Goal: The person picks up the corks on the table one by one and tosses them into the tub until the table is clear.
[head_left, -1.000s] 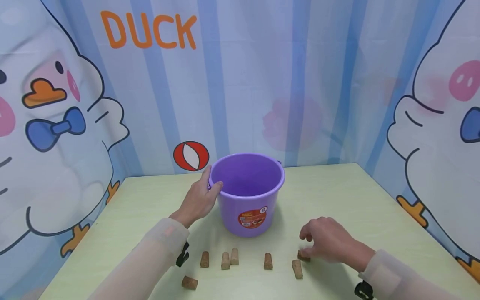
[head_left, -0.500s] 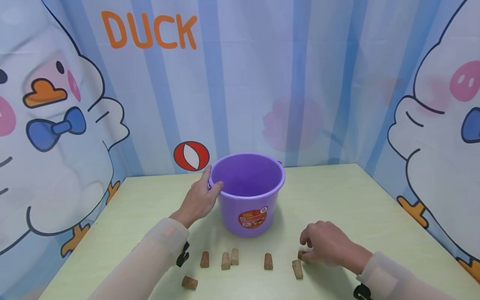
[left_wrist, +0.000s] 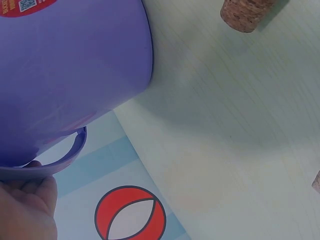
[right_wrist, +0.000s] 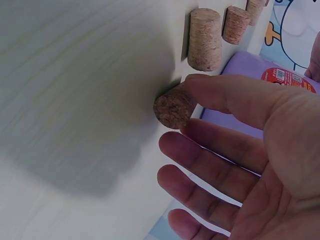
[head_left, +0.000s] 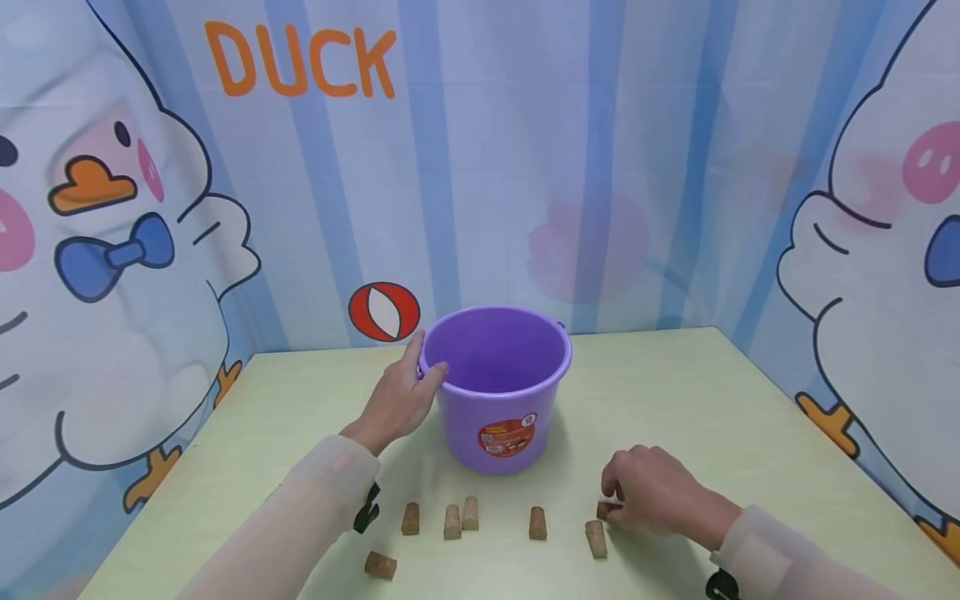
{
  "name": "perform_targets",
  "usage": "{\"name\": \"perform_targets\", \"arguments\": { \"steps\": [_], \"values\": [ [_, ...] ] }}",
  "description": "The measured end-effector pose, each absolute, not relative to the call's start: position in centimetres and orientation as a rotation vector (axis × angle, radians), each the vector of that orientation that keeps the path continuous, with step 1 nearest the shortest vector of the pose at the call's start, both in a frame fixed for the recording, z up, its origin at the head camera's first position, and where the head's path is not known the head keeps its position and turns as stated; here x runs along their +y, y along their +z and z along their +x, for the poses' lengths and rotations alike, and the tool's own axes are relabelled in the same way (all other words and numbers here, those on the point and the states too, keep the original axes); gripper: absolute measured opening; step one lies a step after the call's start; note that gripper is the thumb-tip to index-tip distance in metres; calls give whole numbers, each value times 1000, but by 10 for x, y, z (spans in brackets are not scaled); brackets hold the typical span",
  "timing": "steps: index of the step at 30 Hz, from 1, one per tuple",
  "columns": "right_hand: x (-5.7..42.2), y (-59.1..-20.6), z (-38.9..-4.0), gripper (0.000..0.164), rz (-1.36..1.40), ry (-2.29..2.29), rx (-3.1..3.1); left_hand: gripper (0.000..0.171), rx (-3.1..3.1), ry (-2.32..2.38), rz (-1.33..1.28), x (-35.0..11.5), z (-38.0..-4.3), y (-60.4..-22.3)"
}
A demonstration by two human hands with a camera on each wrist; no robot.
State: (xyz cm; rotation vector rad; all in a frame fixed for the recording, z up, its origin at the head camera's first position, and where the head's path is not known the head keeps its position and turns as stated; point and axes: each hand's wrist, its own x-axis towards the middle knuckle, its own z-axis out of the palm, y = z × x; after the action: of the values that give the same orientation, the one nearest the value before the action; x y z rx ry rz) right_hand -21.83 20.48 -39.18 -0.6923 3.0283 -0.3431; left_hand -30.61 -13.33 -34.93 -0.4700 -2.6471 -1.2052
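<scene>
My left hand [head_left: 397,400] grips the left rim of a purple bucket [head_left: 498,429], thumb over the edge; the left wrist view shows its fingers by the bucket's handle. The bucket stands upright with a red round label on its front. At the right, my right hand [head_left: 660,492] pinches a brown cork [right_wrist: 174,107] between thumb and index finger, the other fingers spread loosely below. The cork lies low over the table. A lighter cork [head_left: 596,539] lies just in front of it, also close by the thumb in the right wrist view.
Several more corks stand or lie along the front of the pale table [head_left: 645,383], among them a cork [head_left: 537,523] in front of the bucket and a cork [head_left: 381,565] lying at front left. A duck-print curtain [head_left: 487,167] closes off the back and sides.
My right hand has lowered slightly and its thumb and index finger have closed on the brown cork. The left hand and the bucket stay where they were.
</scene>
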Motion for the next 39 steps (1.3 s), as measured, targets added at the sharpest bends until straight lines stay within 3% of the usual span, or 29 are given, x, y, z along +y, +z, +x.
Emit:
{"name": "perform_targets", "arguments": {
  "steps": [17, 39],
  "values": [
    [206, -400, -217, 28, -727, -349, 3035, 76, -2648, -1211, -466, -133, -306, -349],
    [208, -383, -220, 23, -800, -429, 3107, 76, -2651, -1199, -462, -132, -307, -350]
  ]
}}
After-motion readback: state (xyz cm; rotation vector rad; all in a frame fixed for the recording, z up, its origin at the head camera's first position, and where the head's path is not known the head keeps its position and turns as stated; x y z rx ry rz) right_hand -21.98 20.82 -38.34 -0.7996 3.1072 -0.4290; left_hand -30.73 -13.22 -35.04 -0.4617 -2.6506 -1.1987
